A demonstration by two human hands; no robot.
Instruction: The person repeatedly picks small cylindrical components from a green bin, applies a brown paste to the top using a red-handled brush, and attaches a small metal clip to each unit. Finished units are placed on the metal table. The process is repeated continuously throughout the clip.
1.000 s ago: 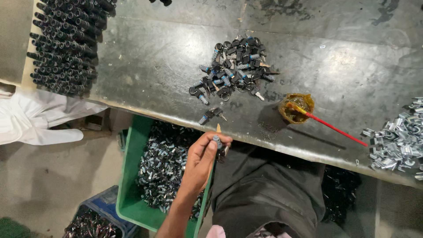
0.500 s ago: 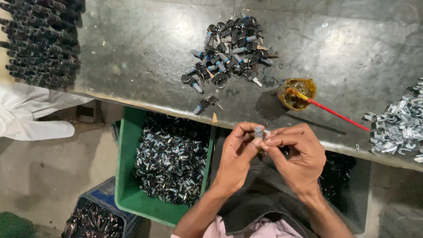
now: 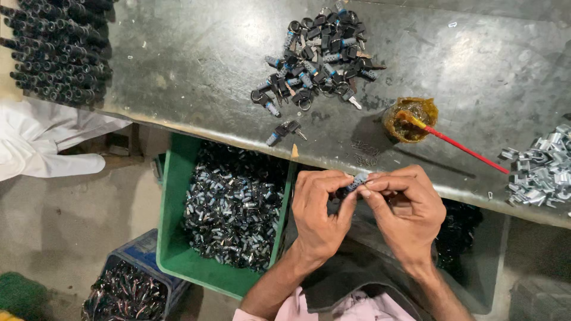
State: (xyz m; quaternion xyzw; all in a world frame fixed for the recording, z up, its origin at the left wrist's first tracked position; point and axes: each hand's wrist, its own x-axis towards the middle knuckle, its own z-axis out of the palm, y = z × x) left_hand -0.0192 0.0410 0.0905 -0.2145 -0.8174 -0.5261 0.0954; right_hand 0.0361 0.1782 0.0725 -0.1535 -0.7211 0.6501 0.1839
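Small blue-tipped key part (image 3: 355, 182) pinched between fingertips of both hands, left hand (image 3: 321, 211) and right hand (image 3: 404, 211), just below surface (image 3: 196, 71) edge. Green bin (image 3: 172, 238) of metal pieces beside left hand; key pile (image 3: 318, 59) beyond.

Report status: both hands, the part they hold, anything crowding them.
Left hand and right hand both pinch one small lock cylinder just off the table edge. Grease pot and key pile lie apart. Nothing in the way.
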